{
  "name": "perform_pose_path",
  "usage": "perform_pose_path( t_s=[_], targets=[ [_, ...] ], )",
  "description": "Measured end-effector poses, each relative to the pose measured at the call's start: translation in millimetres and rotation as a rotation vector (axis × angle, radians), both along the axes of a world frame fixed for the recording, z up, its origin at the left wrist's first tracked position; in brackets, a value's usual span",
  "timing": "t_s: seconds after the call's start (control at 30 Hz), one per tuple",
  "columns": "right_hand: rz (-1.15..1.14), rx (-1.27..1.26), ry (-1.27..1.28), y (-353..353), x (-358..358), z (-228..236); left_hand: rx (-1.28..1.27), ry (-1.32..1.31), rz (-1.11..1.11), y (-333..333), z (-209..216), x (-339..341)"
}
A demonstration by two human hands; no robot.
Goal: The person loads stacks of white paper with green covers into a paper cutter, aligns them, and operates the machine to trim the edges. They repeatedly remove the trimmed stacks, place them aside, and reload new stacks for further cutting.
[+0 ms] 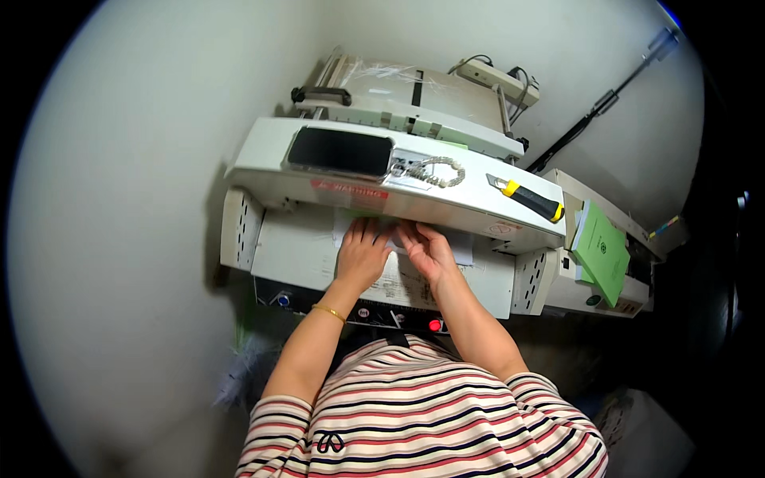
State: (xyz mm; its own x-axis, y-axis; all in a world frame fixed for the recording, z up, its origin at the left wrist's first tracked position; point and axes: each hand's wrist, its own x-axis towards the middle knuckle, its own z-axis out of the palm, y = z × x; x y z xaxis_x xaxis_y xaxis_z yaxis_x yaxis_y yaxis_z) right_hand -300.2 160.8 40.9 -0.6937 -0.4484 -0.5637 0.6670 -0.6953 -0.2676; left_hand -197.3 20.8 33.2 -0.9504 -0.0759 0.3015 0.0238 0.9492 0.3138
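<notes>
White sheets of paper [464, 250] lie on the pale bed [296, 248] of a white electric paper cutter, partly under its front cover [446, 203]. My left hand [366, 253] rests palm down on the paper, its fingers stretched toward the cover. Beside it, my right hand [429, 253] is turned on its side with the palm facing inward, fingers reaching forward against the paper and slightly bent. I see nothing gripped in either hand. The cover's shadow partly hides the fingertips and the paper's far edge.
On the cover lie a black phone [340, 151], a beaded strap [440, 170] and a yellow-black utility knife [526, 197]. Green booklets [603, 248] rest on another machine at right. A control panel with a red button [434, 325] runs along the front. A wall [135, 199] stands at left.
</notes>
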Motion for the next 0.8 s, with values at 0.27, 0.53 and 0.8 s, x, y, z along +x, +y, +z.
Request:
perform_pose_path(
  t_s=[0.27, 0.53, 0.8],
  targets=[
    [0.104, 0.044, 0.034, -14.7, 10.9, 10.1, -0.038, 0.001, 0.0, -1.6, -2.2, -4.8],
    [0.11, -0.029, 0.075, -21.4, 5.4, 3.6, -0.047, -0.088, -0.035, -13.1, -0.2, -19.2],
    [0.124, -0.191, 0.103, -22.9, -1.8, -5.2, -0.008, -0.053, -0.054, -26.2, -5.0, -30.6]
  ],
)
